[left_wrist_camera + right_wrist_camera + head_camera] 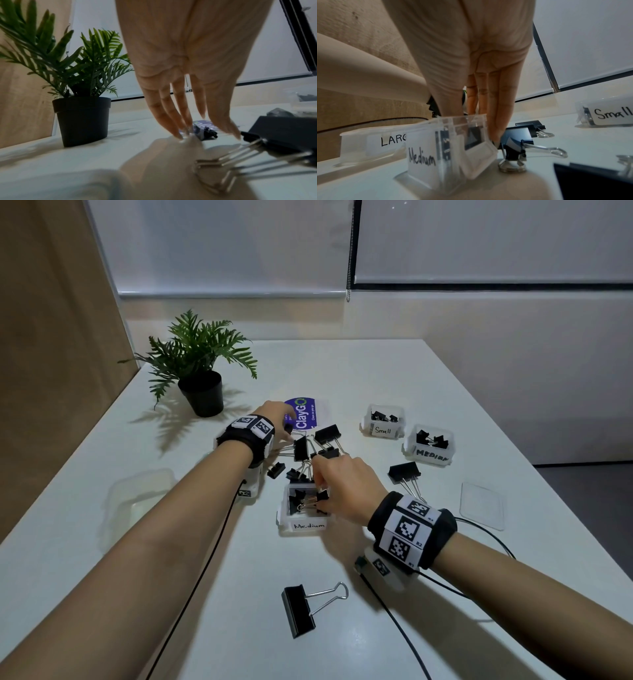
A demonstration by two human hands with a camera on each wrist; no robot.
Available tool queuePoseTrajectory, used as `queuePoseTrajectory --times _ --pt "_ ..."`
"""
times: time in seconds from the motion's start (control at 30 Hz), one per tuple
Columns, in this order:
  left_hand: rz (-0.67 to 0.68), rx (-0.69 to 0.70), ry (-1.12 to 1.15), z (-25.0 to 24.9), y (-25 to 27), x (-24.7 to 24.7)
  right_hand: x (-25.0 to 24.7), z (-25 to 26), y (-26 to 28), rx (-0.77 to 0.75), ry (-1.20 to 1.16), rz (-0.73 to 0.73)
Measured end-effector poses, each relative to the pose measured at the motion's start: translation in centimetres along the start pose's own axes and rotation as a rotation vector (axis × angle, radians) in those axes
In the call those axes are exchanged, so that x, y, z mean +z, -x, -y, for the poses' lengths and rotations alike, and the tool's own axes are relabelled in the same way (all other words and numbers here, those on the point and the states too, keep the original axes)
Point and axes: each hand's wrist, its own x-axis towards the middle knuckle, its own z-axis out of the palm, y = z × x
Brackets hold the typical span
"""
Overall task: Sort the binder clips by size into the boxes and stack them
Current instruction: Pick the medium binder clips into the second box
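Note:
Black binder clips lie in a pile [318, 446] at mid-table. My left hand [286, 428] reaches past the pile with straight fingers spread over a small clip [205, 133] on a blue-labelled lid [308, 414], without gripping it. My right hand [318, 479] points straight down at the far edge of the near "Medium" box [305, 525], which holds several clips. Its thumb is behind the box rim. One fingertip [494, 140] touches a medium clip [513, 147] standing beside the box. Large clips lie at the front [301, 609] and right [406, 474].
The "Small" box [383, 422] and a second "MEDIUM" box [430, 445] stand at the back right, both with clips. The "LARGE" box [137, 498] is at the left. A clear lid [483, 505] lies right. A potted plant [202, 371] stands back left.

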Motion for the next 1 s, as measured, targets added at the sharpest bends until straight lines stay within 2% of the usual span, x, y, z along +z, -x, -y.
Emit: queuePoseTrajectory --times 0.27,0.53,0.8,0.9,1.0 --pt "0.03 -0.084 -0.025 -0.6 1.1 -0.6 0.2 -0.2 -0.1 0.0 -0.005 -0.006" --pt "-0.062 -0.085 0.21 0.6 3.3 -0.8 0.5 -0.3 -0.1 0.011 -0.028 -0.025" --pt "-0.136 -0.039 0.371 1.8 8.4 -2.6 0.7 -0.6 0.0 0.014 -0.058 -0.043" --pt "-0.092 0.035 0.576 1.4 10.9 -3.6 0.8 -0.7 0.1 0.027 -0.084 -0.047" --pt "0.042 0.116 0.648 0.6 13.2 -4.0 0.7 -0.7 0.2 0.034 -0.1 -0.042"
